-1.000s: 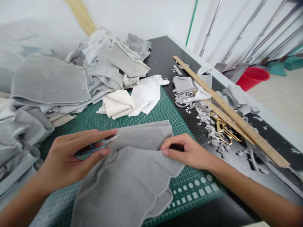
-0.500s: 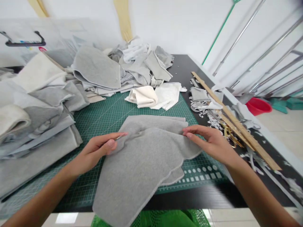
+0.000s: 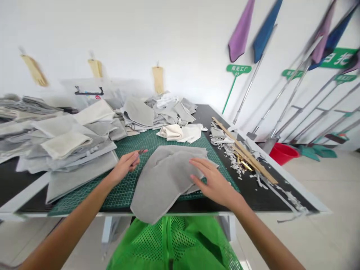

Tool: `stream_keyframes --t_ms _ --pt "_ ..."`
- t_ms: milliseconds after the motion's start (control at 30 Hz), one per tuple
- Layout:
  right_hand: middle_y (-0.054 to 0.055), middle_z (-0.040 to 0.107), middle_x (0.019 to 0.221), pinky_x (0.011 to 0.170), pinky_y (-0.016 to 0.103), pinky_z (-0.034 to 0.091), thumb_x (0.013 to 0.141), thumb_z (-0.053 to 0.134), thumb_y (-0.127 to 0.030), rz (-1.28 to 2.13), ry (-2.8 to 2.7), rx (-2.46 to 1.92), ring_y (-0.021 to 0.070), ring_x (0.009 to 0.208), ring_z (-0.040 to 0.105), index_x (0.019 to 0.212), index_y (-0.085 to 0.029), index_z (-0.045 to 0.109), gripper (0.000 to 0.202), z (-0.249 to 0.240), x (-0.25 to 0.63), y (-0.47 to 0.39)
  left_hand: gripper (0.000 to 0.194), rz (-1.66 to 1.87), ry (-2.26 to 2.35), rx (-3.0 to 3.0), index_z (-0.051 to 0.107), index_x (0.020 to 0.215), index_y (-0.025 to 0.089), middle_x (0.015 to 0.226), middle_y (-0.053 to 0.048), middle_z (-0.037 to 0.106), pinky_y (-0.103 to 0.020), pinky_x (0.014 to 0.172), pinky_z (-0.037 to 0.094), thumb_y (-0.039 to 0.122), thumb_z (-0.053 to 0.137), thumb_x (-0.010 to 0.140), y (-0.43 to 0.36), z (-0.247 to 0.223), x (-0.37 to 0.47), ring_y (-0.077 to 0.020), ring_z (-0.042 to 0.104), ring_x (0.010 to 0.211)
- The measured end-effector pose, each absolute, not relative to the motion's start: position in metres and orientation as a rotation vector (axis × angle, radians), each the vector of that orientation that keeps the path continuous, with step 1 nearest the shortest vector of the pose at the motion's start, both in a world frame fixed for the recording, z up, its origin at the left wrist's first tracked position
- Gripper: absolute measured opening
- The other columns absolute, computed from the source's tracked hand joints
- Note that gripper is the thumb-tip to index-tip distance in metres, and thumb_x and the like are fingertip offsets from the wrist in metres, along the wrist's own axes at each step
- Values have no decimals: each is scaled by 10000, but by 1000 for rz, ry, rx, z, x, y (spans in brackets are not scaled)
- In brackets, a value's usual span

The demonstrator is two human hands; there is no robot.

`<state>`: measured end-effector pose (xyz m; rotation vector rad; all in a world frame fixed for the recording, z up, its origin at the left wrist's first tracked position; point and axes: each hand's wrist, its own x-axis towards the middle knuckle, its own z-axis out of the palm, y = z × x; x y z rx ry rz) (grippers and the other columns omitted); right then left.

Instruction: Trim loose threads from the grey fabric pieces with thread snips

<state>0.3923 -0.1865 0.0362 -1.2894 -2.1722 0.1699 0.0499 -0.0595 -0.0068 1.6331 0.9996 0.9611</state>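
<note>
A grey cloth piece (image 3: 161, 182) lies on the green cutting mat (image 3: 128, 189), its lower end hanging over the table's front edge. My right hand (image 3: 212, 180) rests on or just over the cloth's right side, fingers spread and holding nothing. Left of the cloth, above the mat, my left hand (image 3: 126, 165) is closed round a small, thin dark tool (image 3: 141, 152); its exact kind is too small to make out.
Grey and cream cloths (image 3: 81, 153) are piled at the left, with another heap (image 3: 140, 112) behind the mat. Cream cloth (image 3: 171, 132) lies at the mat's back. Wooden strips (image 3: 244, 150), gold-handled scissors (image 3: 244, 163) and scraps lie right. Tools lean on the wall.
My left hand has come away from the cloth with the small tool. My right hand has let go of the cloth's edge and spread over its right side. The head view has tilted up.
</note>
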Motion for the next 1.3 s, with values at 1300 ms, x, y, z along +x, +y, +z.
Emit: stream_keyframes --t_ms 1300 --pt "117 332 1610 1241 471 230 907 553 -449 252 -2124 -1670 276 1502 308 1473 -166 496 635 -27 355 -164 317 905 1273 2435 700 1207 231 997 -74 719 -359 827 502 340 559 945 -141 -14 145 -228 660 895"
